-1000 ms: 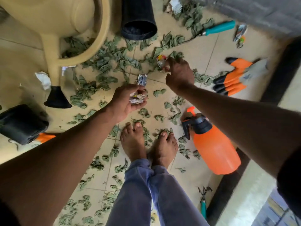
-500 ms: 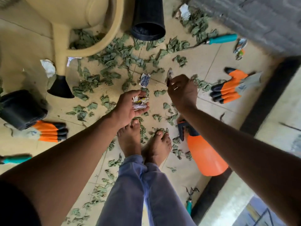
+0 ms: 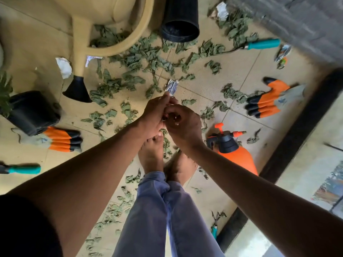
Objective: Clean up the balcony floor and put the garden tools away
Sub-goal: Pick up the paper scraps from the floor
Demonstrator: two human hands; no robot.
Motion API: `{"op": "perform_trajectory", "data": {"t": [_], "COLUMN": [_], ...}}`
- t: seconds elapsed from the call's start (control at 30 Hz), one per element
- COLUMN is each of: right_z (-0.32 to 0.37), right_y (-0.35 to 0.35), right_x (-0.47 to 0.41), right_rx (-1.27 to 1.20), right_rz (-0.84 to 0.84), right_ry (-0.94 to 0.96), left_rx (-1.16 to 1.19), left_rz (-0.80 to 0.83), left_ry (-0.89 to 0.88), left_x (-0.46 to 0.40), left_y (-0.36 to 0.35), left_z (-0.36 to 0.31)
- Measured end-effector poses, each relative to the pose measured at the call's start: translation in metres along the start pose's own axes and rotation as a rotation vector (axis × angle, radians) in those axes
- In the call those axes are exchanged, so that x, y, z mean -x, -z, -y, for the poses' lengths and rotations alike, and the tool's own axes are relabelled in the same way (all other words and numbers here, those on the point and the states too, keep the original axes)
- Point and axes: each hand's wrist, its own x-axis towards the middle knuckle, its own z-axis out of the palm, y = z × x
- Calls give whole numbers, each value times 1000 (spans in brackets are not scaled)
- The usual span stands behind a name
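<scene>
Both hands meet over the middle of the floor [image 3: 213,84], above the bare feet. The left hand [image 3: 152,115] has its fingers curled together toward the right hand; what they hold is hidden, so I cannot tell whether they grip anything. The right hand [image 3: 182,123] also has its fingers curled in, touching the left hand, and their contents cannot be seen.

A crumpled silver wrapper [image 3: 171,86] lies on the floor at 12 o'clock from the hands, just past the left fingertips. Green leaves [image 3: 133,78] are scattered across the tiles, thickest from 10 to 1 o'clock.

An orange spray bottle [image 3: 235,154] lies on its side at 4 o'clock. One orange glove [image 3: 269,101] lies at 3 o'clock, another glove [image 3: 61,139] at 8 o'clock. A teal-handled tool [image 3: 259,44] lies at 1 o'clock, a second teal handle [image 3: 24,169] at 8 o'clock near the left edge. A beige watering can [image 3: 89,34] sits at 11 o'clock, a black pot [image 3: 179,25] at 12 o'clock, and another black pot [image 3: 31,112] at 9 o'clock.
</scene>
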Motion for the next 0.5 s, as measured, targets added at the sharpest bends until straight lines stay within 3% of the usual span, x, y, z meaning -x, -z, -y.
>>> {"op": "perform_trajectory", "data": {"t": [0.13, 0.2, 0.33, 0.5], "right_z": [4, -1, -24, -41], "right_y": [-4, -4, -7, -28], "right_x": [-3, -17, -65, -117], "right_rx": [-118, -67, 199, 507], "right_rz": [71, 26, -53, 126], "right_ry": [18, 26, 25, 131], "left_rx": [111, 99, 89, 82], "left_rz": [-105, -121, -156, -77], "left_ry": [57, 57, 54, 79], "left_x": [-4, -7, -15, -18], "left_y": [8, 16, 33, 56], "left_z": [2, 5, 10, 16]}}
